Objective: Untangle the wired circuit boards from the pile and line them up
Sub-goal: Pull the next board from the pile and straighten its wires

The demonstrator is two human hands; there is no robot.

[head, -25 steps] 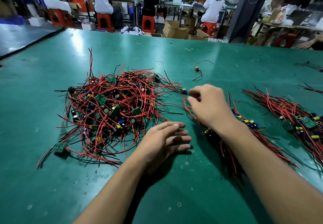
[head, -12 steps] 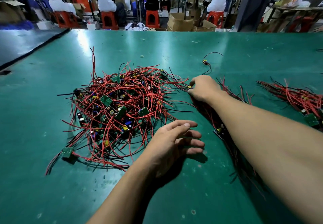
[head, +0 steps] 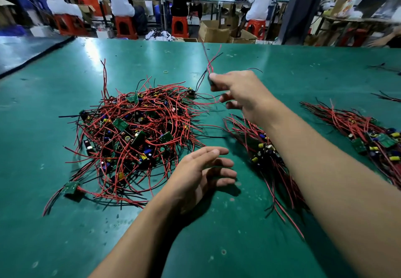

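A tangled pile of small green circuit boards with red and black wires point(head: 134, 134) lies on the green table point(head: 238, 245), left of centre. My right hand point(head: 240, 95) is raised above the pile's right edge and pinches one wired circuit board point(head: 210, 69), whose red and black leads stick up and trail back toward the pile. My left hand point(head: 201, 173) hovers with fingers spread just right of the pile's near edge, holding nothing. A row of laid-out wired boards point(head: 262, 147) lies under my right forearm.
A second row of wired boards point(head: 373, 136) lies at the right. Loose wire scraps point(head: 388, 98) sit further right, and a small rubber band point(head: 166, 72) lies beyond the pile. Past the table's far edge, people sit on red stools among cardboard boxes.
My right hand went from reaching into the pile's right edge to lifting up with one wired board pinched, its leads pulled free upward. My left hand stayed in place, fingers spread.
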